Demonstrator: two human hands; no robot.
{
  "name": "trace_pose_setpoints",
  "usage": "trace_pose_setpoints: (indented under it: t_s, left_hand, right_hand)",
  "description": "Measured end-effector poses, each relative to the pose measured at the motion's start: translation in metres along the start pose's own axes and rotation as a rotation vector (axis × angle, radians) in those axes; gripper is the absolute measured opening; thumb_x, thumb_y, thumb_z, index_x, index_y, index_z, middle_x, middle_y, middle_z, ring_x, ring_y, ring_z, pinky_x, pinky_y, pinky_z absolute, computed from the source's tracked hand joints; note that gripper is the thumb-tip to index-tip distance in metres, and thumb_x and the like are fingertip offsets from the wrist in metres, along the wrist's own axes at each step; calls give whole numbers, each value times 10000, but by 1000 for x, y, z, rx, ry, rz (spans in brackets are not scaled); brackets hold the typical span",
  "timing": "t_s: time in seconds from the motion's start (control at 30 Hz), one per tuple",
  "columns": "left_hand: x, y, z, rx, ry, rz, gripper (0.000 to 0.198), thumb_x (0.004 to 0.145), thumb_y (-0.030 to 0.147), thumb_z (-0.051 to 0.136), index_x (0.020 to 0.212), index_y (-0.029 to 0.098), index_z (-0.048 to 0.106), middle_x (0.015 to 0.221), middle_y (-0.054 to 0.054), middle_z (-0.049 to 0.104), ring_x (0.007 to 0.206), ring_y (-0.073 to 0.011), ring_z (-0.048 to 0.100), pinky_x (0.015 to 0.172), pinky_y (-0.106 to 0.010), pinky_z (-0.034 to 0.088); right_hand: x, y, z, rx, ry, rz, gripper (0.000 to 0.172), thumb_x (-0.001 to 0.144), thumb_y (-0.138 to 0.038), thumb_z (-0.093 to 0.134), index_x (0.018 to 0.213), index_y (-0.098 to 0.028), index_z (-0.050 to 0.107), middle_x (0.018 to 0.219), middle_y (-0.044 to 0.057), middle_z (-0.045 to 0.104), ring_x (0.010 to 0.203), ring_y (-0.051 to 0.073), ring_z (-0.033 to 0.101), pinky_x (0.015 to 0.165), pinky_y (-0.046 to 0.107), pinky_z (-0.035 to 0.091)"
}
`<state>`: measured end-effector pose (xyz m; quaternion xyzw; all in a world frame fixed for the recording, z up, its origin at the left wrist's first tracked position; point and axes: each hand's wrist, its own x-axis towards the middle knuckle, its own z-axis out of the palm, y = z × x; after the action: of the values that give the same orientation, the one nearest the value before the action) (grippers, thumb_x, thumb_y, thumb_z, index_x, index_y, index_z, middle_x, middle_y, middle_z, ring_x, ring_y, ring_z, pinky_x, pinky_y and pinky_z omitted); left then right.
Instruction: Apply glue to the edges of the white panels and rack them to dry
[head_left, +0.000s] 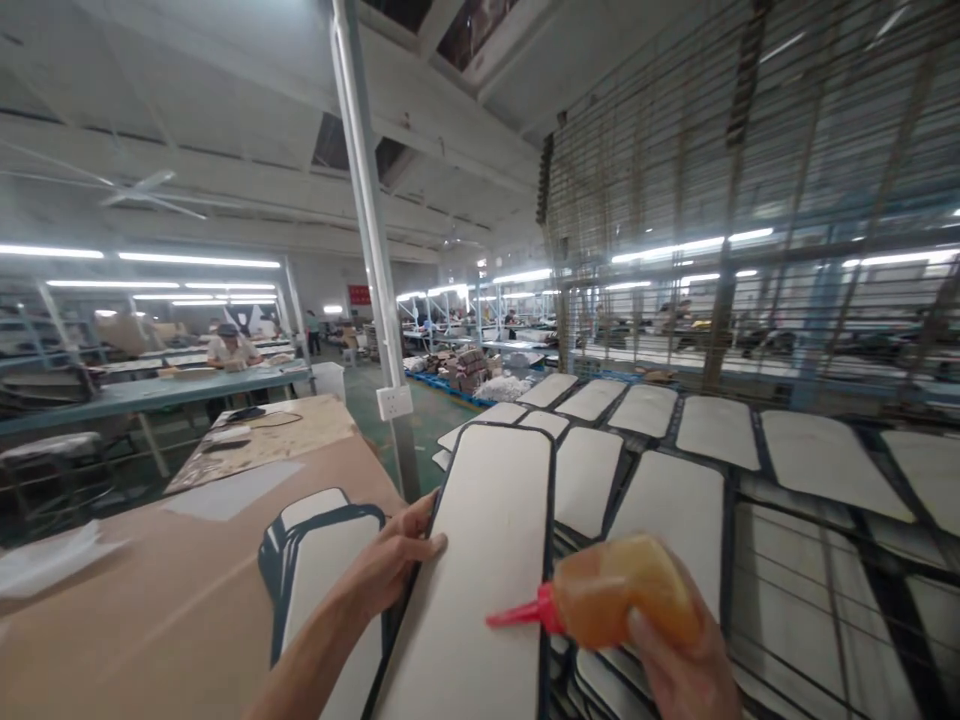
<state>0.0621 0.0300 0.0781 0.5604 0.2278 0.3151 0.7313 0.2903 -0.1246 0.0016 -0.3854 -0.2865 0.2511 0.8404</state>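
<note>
My left hand (405, 550) grips the left edge of a long off-white panel (487, 520) with a dark border, thumb on its face. The panel is tilted up toward me. In my right hand (682, 650) is a squeeze bottle (622, 590) of amber liquid, lying on its side in the air. Its red nozzle (517, 612) points left over the panel's face; whether it touches cannot be made out. To the left, a small stack of similar dark-edged panels (330, 560) lies on the brown-covered table.
Rows of similar panels (652, 412) rest on wire racks at the right, below a raised wire rack (720, 200). A metal post (367, 200) with a socket box (394, 403) stands ahead. White sheets (232, 490) lie on the brown table (187, 600). A person (231, 348) sits at a far table.
</note>
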Motion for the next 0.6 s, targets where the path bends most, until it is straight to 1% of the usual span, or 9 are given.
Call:
trace_pose_setpoints:
  t_s: [0.07, 0.13, 0.23, 0.3, 0.37, 0.43, 0.53, 0.57, 0.6]
  left_hand:
    - [6, -1, -6, 16, 17, -12, 766, 633, 149, 726, 1348, 208, 458, 1090, -96, 688, 883, -266, 662, 620, -260, 514]
    - [9, -2, -9, 25, 12, -6, 766, 639, 158, 722, 1353, 214, 452, 1090, -90, 689, 889, -267, 661, 632, -263, 516]
    - [9, -4, -4, 29, -57, -1, 717, 658, 152, 701, 1337, 210, 477, 1119, -85, 678, 938, -270, 647, 679, -272, 516]
    - [7, -5, 2, 29, -110, 5, 680, 672, 137, 683, 1322, 211, 498, 1149, -76, 665, 984, -268, 630, 730, -275, 511]
    - [7, -5, 5, 19, -131, 19, 672, 685, 127, 669, 1327, 223, 493, 1172, -65, 655, 1015, -266, 617, 759, -278, 505]
    - [11, -6, 4, 7, -115, 21, 689, 691, 130, 667, 1344, 231, 471, 1177, -65, 653, 1019, -271, 615, 751, -283, 508]
    - [21, -9, -3, 4, -84, 18, 694, 683, 129, 676, 1341, 218, 474, 1162, -75, 660, 1004, -278, 622, 736, -289, 512]
    - [24, -9, -5, 5, -87, 28, 686, 681, 126, 677, 1333, 211, 484, 1162, -78, 661, 1003, -280, 623, 742, -293, 512]
    - [25, -9, -6, 7, -97, 37, 675, 683, 125, 674, 1327, 208, 492, 1164, -80, 659, 1003, -282, 622, 751, -298, 511]
  right_hand:
    - [-18, 6, -3, -80, -31, -46, 627, 547, -332, 839, 1127, -243, 620, 1033, 65, 686, 884, 251, 661, 729, 283, 553]
    - [-20, 3, 0, -159, -10, -128, 645, 547, -349, 835, 1142, -230, 615, 1067, 86, 673, 908, 276, 651, 725, 309, 557]
    - [10, -16, 14, -170, 88, -221, 659, 589, -333, 815, 1191, -236, 565, 1061, 82, 665, 882, 257, 646, 758, 356, 552]
    - [36, -28, 20, -166, 191, -305, 662, 589, -344, 817, 1187, -228, 557, 1099, 71, 640, 915, 233, 627, 854, 376, 512]
    - [49, -29, 21, -168, 216, -366, 647, 602, -347, 811, 1186, -236, 555, 1112, 52, 629, 951, 210, 610, 906, 355, 479]
    - [39, -21, 16, -207, 165, -346, 621, 631, -322, 797, 1197, -245, 554, 1111, 48, 635, 959, 201, 613, 886, 312, 489]
    - [0, -2, 7, -290, 14, -237, 611, 627, -278, 796, 1196, -253, 574, 1085, 61, 663, 917, 223, 648, 769, 267, 541]
    - [-12, 1, 5, -304, -24, -226, 622, 604, -296, 805, 1184, -248, 587, 1077, 65, 669, 922, 238, 650, 764, 270, 546]
    - [-19, 1, 4, -313, -15, -230, 635, 587, -313, 811, 1180, -246, 593, 1084, 67, 668, 936, 248, 648, 768, 273, 547]
